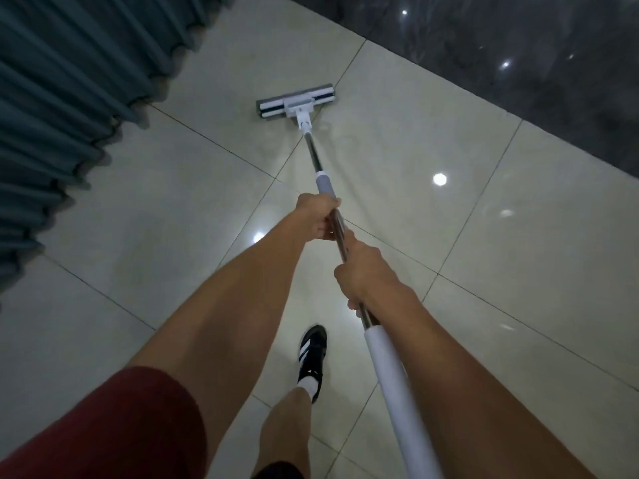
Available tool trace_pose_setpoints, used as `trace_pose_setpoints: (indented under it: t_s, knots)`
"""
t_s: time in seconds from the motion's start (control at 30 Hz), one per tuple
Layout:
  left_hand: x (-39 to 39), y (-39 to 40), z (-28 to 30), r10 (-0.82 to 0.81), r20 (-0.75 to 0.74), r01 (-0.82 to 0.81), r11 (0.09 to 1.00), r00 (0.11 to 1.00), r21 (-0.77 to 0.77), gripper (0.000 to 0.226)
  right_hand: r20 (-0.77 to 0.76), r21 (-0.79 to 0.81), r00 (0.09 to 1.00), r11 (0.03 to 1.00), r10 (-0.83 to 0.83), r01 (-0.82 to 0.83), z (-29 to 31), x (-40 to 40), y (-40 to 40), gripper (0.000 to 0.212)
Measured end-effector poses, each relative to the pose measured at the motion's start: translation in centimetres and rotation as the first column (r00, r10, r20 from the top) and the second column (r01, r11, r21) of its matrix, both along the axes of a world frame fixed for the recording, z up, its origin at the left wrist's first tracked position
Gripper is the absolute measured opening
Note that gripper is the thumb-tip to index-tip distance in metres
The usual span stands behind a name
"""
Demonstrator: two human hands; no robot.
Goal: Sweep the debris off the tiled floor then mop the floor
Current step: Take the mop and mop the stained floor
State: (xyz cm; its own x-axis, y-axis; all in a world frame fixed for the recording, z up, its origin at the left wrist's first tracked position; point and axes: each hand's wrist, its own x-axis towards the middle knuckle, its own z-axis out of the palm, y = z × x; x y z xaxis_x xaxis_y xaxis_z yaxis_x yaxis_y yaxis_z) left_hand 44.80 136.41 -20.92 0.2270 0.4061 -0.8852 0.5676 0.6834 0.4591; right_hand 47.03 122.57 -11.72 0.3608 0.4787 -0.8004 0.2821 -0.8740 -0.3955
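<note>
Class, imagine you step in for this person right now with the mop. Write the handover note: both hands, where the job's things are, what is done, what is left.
Left hand grips the mop handle further down, just below the grey collar. Right hand grips it higher up, just above the white sleeve.
Mop head lies flat on the pale tiled floor, ahead of you, between the blue curtain and the dark floor strip.
Done: no debris shows on the visible tiles; mopping is under way.
Left: mop the remaining floor; which tiles are already wet cannot be told.

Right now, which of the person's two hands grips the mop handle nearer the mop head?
The left hand: it holds the mop handle just below the grey collar, nearer the mop head; the right hand grips nearer the body.
</note>
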Motion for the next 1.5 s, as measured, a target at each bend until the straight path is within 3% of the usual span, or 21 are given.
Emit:
trace_pose_setpoints:
  t_s: [0.3,0.6,0.87,1.13,1.2,1.27,1.33,1.4,1.5]
  knots:
    - [0.0,-9.7,2.2,-0.091,-0.1,0.089,0.996,0.991,-0.029,0.03,0.055,-0.033,0.997,0.998,0.057,-0.055,0.8,-0.9,-9.9,0.082]
    - [-0.8,-27.6,4.1,-0.079,-0.094,0.067,0.99,0.992,-0.125,0.039,0.067,-0.045,0.984,0.986,0.166,-0.163,4.4,-0.7,-27.7,0.083]
    - [2.0,-41.8,4.7,-0.067,-0.192,0.053,0.995,0.979,-0.079,0.03,0.072,-0.08,0.967,0.967,0.246,-0.24,6.2,2.7,-41.7,0.079]
    - [6.1,-44.7,3.5,0.026,-0.131,-0.04,0.994,0.991,-0.106,0.031,0.191,-0.084,0.953,0.972,0.234,-0.222,4.9,7.6,-44.7,0.06]
    - [7.1,-44.3,3.1,-0.001,-0.117,-0.012,0.994,0.993,-0.112,0.028,0.209,-0.114,0.943,0.965,0.257,-0.238,4.7,9.6,-44.8,0.059]
    - [8.0,-43.9,2.3,-0.098,-0.144,0.099,0.995,0.985,-0.001,0.026,0.208,-0.165,0.936,0.953,0.285,-0.254,4.6,12.2,-45.1,0.06]
    - [9.0,-43.3,1.3,-0.32,-0.247,0.381,0.887,0.915,0.262,0.033,0.203,-0.202,0.931,0.944,0.302,-0.262,4.8,14.8,-45.2,0.057]
    - [9.8,-42.9,0.6,-0.546,-0.327,0.635,0.627,0.772,0.452,0.05,0.188,-0.214,0.936,0.942,0.298,-0.257,5.0,16.7,-44.9,0.052]
    - [11.6,-41.9,-0.3,-0.746,-0.451,0.842,0.27,0.49,0.468,0.06,0.18,-0.211,0.939,0.944,0.293,-0.254,5.3,18.7,-44.2,0.047]
